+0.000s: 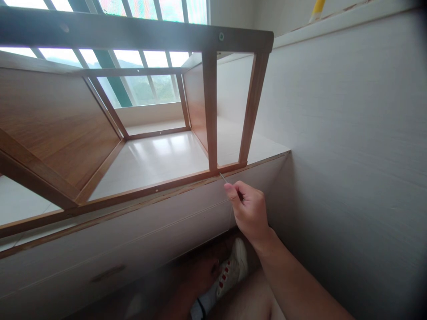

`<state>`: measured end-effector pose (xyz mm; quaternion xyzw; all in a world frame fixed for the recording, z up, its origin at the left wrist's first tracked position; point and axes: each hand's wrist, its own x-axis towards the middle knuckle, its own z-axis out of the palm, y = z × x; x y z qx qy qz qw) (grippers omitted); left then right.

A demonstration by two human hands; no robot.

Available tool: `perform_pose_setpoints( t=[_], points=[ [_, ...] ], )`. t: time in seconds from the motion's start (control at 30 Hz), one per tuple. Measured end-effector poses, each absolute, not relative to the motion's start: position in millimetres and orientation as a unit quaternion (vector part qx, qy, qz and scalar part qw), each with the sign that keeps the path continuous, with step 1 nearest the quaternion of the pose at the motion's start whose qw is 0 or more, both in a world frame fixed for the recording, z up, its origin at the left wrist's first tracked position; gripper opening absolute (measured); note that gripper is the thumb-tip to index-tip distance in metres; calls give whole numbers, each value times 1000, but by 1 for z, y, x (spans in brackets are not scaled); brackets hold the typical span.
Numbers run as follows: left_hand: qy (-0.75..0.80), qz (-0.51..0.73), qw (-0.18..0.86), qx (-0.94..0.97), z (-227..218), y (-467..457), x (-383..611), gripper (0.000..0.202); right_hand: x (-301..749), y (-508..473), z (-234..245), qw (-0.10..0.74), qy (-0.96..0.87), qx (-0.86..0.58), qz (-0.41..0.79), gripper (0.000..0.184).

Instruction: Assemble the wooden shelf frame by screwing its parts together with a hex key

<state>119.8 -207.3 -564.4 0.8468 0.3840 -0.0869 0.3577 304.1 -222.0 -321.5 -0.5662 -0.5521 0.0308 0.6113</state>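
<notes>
A brown wooden frame [211,111] with slats and panels lies on a pale ledge. My right hand [250,209] is closed in a pinch around a thin metal hex key [223,178], most of which is hidden in the fist. The tip of the key meets the frame's lower front rail, just below the foot of an upright. Low down in shadow, my left hand [205,271] is beside a white shoe with red lace parts [238,262]. Its fingers are too dark to make out.
Behind the frame is a barred window [150,84]. A white wall panel [343,146] rises on the right, with a yellow-and-white object [316,10] on its top edge. Below the ledge, a pale cabinet front [140,240] has a handle.
</notes>
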Motion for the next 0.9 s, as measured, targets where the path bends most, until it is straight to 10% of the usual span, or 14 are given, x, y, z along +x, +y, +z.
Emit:
perform_pose_setpoints(
  t=[0.2, 0.9],
  points=[
    [385, -86, 354, 848, -565, -208, 119, 18, 302, -219, -325, 644, -497, -559, 158, 44],
    [371, -61, 353, 857, -559, -210, 120, 16, 304, -221, -301, 525, -590, -605, -101, 45]
  ],
)
